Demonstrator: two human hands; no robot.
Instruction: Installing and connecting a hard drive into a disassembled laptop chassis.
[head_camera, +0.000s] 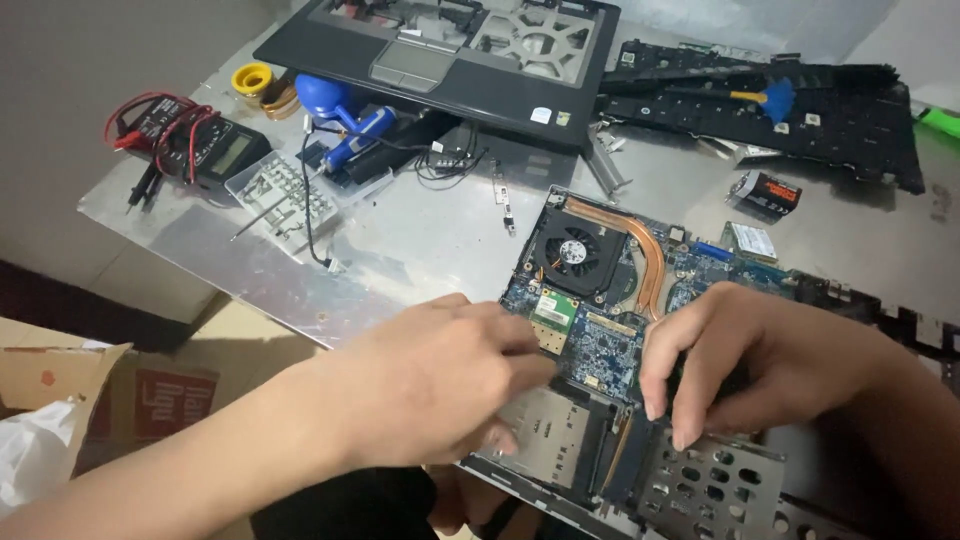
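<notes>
Circuit board (610, 345) blue, small green card (553, 310) at its 9 o'clock. Fan (573, 252) black, white hub; pipe (645, 250) copper. Brush (765, 97) blue, 1 o'clock. Tape roll (251, 78) yellow, 11 o'clock. Meter (215, 148) black, red leads.

Motherboard (610, 330) partly under both hands.

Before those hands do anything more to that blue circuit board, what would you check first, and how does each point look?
1. Both hands on the board: ok, left hand and right hand rest on the motherboard.
2. Fan seated: ok.
3. Copper heat pipe in place: ok.
4. What the fingers grip: cannot tell.
5. Screw tray out of the way: ok.
</notes>
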